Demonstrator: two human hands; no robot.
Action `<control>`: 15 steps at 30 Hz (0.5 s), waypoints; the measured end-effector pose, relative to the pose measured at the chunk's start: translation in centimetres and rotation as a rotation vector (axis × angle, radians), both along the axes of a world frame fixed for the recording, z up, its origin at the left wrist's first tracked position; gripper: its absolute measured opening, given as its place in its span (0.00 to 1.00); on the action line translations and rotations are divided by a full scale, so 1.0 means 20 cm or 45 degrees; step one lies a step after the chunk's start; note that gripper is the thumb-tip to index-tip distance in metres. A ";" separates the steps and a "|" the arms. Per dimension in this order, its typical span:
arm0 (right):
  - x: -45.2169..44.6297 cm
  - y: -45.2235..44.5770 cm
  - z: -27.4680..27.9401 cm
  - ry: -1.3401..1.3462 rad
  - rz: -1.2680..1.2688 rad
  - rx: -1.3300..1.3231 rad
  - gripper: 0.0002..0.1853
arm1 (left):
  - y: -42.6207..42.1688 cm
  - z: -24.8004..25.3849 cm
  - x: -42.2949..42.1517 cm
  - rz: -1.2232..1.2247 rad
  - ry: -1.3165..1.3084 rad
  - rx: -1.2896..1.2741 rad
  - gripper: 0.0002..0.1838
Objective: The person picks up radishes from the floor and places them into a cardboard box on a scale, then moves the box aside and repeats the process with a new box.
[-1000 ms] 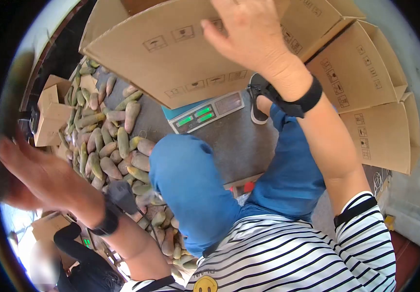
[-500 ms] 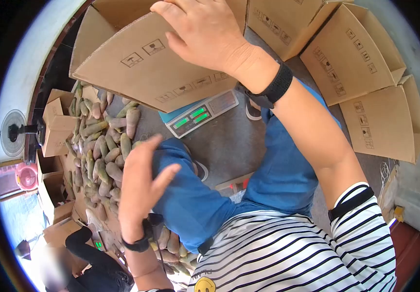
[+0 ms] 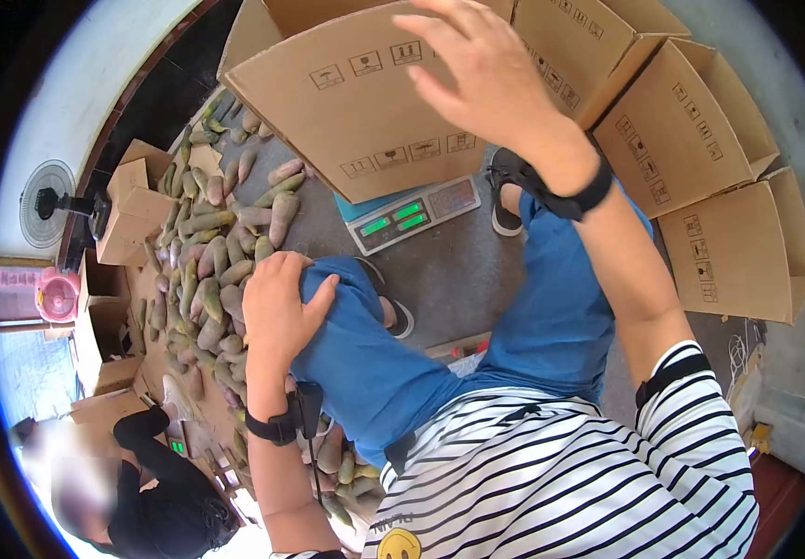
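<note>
My right hand (image 3: 482, 79) is at the near top edge of a large open cardboard box (image 3: 365, 112), fingers spread; whether they touch it I cannot tell. The box sits on a digital scale (image 3: 416, 216) with lit green displays, and its inside is mostly hidden. On the blue trouser leg at my left knee rests my left hand (image 3: 281, 312), open and holding nothing. A heap of long green and pinkish root vegetables (image 3: 211, 270) lies on the floor just beyond that hand.
More open cardboard boxes (image 3: 673, 140) stand along the right side. Smaller cartons (image 3: 137, 205) and a wall fan (image 3: 48, 203) are at the left. Another person in black sleeves (image 3: 165, 503) sits at the lower left. White cord (image 3: 745, 359) lies by the right wall.
My left hand has come down onto my knee. My right hand has loosened from the box's top edge, its fingers more spread. The whole view has shifted slightly.
</note>
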State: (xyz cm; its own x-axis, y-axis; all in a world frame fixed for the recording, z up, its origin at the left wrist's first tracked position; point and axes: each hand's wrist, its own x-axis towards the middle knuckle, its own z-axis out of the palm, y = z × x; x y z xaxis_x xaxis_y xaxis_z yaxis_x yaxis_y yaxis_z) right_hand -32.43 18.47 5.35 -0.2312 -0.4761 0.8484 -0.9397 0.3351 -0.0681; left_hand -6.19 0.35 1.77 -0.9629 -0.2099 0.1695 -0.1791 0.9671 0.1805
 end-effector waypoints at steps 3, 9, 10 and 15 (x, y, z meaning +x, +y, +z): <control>0.06 0.22 0.02 -0.050 0.012 0.190 0.17 | -0.01 0.00 0.02 0.042 -0.016 -0.001 0.17; 0.10 0.71 -0.18 -0.959 0.156 0.815 0.19 | -0.04 -0.01 0.04 0.019 0.028 0.020 0.16; 0.13 0.74 -0.22 -1.062 0.185 0.725 0.20 | -0.05 -0.02 0.05 0.019 0.039 0.022 0.16; 0.26 0.76 -0.26 -0.948 -0.057 0.458 0.18 | -0.05 -0.01 0.06 0.076 -0.021 -0.015 0.16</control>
